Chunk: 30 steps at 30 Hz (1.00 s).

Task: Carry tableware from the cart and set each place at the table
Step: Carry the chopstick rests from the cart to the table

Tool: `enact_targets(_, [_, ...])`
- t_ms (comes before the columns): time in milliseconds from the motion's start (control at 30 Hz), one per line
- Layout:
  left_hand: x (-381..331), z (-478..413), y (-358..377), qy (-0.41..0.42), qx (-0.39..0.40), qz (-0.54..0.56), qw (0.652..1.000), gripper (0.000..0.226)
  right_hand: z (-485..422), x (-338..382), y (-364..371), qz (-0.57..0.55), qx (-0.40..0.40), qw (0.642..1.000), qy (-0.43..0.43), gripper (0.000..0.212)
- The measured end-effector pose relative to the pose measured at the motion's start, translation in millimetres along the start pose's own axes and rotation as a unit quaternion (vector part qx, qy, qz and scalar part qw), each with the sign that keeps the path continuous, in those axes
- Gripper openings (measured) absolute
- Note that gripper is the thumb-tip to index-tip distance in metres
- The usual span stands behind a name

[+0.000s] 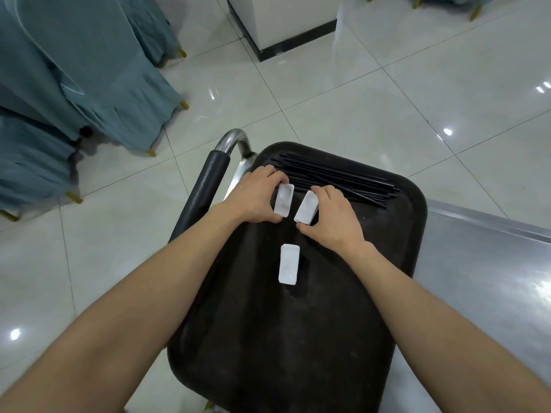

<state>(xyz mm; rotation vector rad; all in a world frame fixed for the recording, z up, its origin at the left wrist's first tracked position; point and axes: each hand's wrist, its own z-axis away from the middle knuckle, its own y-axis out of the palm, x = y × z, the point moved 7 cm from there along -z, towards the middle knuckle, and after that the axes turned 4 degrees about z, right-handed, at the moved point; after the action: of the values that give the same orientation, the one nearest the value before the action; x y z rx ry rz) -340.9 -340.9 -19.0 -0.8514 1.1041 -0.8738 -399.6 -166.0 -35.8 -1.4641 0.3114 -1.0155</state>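
Note:
A black tray (313,338) lies on the steel cart (492,278). My left hand (256,196) pinches a small white rectangular dish (283,201) between fingers and thumb. Beside it, my right hand (331,219) grips a second white dish (305,207), tilted up on its edge; it may be a small stack. A third white dish (288,264) lies flat on the tray, nearer to me, untouched. Several black chopsticks (343,180) lie in a loose bundle along the tray's far edge, just beyond both hands.
The cart's handle (208,186), black-padded with a chrome bend, runs along the tray's left side. Chairs in teal covers (74,84) stand at the left on the glossy tiled floor. A white pillar with a dark base (283,28) rises at the far middle.

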Motion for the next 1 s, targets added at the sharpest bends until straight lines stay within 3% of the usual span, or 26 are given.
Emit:
enact_targets(200, [-6.9,-4.7,-2.9,0.013,0.001,0.013,1.0,0.084,1.2,-3.5,-0.9,0.004,0.0,1.0,0.002,0.088])
enact_targets(433, [-20.9,-12.5,-4.8,0.043,0.003,0.022,0.999,0.082,8.0,-14.6,-2.5,0.004,0.014,0.999,0.032,0.114])
enact_targets(1000, [-51.2,-25.2,14.5,0.054,0.075,0.011,0.996,0.092,24.0,-32.6,-7.6,0.014,0.028,0.998,0.046,0.115])
